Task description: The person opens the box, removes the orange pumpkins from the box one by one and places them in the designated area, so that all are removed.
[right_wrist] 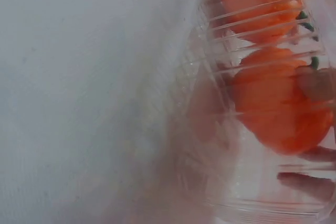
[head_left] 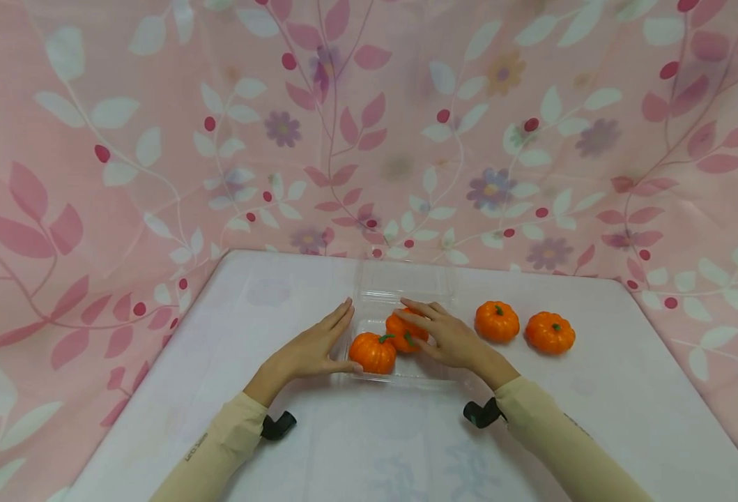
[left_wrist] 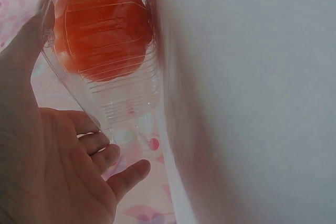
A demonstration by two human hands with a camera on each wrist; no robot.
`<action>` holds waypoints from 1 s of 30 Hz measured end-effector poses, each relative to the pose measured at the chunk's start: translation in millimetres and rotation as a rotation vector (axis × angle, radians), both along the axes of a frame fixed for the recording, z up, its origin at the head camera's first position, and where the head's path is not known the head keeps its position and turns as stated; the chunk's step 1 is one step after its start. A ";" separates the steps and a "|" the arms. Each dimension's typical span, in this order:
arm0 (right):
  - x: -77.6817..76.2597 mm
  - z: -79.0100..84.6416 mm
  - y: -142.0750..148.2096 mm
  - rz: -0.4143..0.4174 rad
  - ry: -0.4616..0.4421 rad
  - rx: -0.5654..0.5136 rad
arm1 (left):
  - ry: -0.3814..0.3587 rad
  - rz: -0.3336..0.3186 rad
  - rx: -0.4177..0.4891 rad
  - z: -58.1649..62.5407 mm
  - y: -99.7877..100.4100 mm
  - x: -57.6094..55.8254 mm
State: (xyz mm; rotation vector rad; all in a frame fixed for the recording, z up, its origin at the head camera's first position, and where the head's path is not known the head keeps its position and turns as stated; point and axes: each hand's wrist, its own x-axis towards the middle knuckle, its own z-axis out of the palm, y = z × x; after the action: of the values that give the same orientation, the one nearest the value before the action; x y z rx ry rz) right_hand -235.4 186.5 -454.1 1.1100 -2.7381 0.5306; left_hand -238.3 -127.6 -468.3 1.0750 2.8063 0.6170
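Note:
A clear plastic clamshell box (head_left: 431, 373) lies on the table with its lid (head_left: 400, 279) folded back behind it. Two small orange toy pumpkins are in the box. The left one (head_left: 371, 354) stands by the front left corner, its stem up. My right hand (head_left: 453, 339) reaches in and holds the other pumpkin (head_left: 400, 333), which is tipped with its stem toward me, thumb in front and fingers behind. My left hand (head_left: 309, 352) rests against the box's left side, its fingers fairly straight and the thumb at the front rim. Ribbed box walls (left_wrist: 123, 95) show in the left wrist view.
Two more toy pumpkins sit on the white table (head_left: 356, 446) right of the box: a nearer one (head_left: 497, 321) and one farther right (head_left: 550, 332). A pink floral curtain (head_left: 394, 139) hangs behind the table. Black camera mounts (head_left: 279, 425) are on both wrists.

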 end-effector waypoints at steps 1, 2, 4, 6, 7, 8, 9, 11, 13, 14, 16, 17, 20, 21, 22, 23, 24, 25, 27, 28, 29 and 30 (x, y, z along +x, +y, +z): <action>0.2 0.1 0.1 -0.004 0.009 0.006 | -0.002 0.001 -0.002 0.1 0.0 0.0; 0.3 0.0 0.1 -0.010 0.015 0.011 | -0.004 0.000 -0.003 0.2 0.1 0.0; 0.3 -0.9 -0.2 -0.023 0.025 0.013 | -0.009 0.002 -0.006 0.6 0.2 0.2; 0.6 -2.0 -0.6 -0.036 0.018 0.006 | -0.013 0.003 -0.006 0.8 0.3 0.4; 0.8 -2.6 -0.9 -0.043 0.009 0.001 | -0.017 0.005 -0.004 0.9 0.3 0.5; 1.1 -3.2 -1.3 -0.052 -0.003 -0.004 | -0.019 0.007 -0.004 0.9 0.3 0.5; 1.5 -3.7 -1.6 -0.060 -0.014 -0.009 | -0.019 0.008 -0.004 0.8 0.3 0.5; 2.3 -4.6 -2.2 -0.073 -0.034 -0.017 | -0.020 0.009 -0.003 0.6 0.1 0.5; 2.8 -5.1 -2.8 -0.077 -0.031 -0.030 | -0.019 0.009 -0.001 0.2 -0.1 0.5; 2.9 -5.2 -2.9 -0.075 -0.020 -0.039 | -0.017 0.007 0.000 -0.1 -0.2 0.5; 2.8 -5.6 -3.1 -0.064 0.009 -0.056 | -0.013 0.006 0.000 -0.9 -0.4 0.5; 2.8 -5.8 -3.0 -0.054 0.018 -0.067 | -0.012 0.005 0.000 -1.4 -0.5 0.5; 2.7 -6.3 -2.2 -0.041 0.028 -0.082 | -0.010 0.005 0.000 -2.7 -0.7 0.3; 2.9 -6.0 -2.1 -0.040 0.019 -0.084 | -0.009 0.005 0.001 -2.9 -0.8 0.2; 3.0 -5.8 -1.6 -0.037 0.003 -0.089 | -0.009 0.005 0.001 -2.9 -0.8 0.2; 3.3 -5.1 -1.1 -0.033 -0.014 -0.094 | -0.009 0.004 0.002 -2.8 -0.9 0.2; 3.8 -4.0 -0.4 -0.030 -0.030 -0.096 | -0.008 0.003 0.001 -2.5 -0.9 0.3; 4.5 -2.4 0.4 -0.024 -0.052 -0.094 | -0.008 0.002 0.002 -2.1 -0.8 0.3; 6.1 0.8 2.0 -0.012 -0.086 -0.090 | -0.007 0.001 -0.001 -1.5 -0.8 0.4; 6.4 1.8 3.1 -0.005 -0.093 -0.080 | -0.007 0.001 -0.002 -1.2 -0.7 0.5; 7.0 2.5 3.9 0.002 -0.093 -0.069 | -0.005 0.000 -0.003 -0.9 -0.7 0.7; 7.5 2.8 4.5 0.007 -0.091 -0.054 | -0.002 0.000 -0.006 -0.7 -0.7 0.7</action>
State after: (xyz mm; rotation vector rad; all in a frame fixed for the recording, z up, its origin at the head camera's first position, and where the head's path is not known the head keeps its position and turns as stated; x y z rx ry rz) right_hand -227.9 191.1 -451.4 1.1099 -2.7789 0.6676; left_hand -237.6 -128.2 -469.0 1.0720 2.8046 0.6094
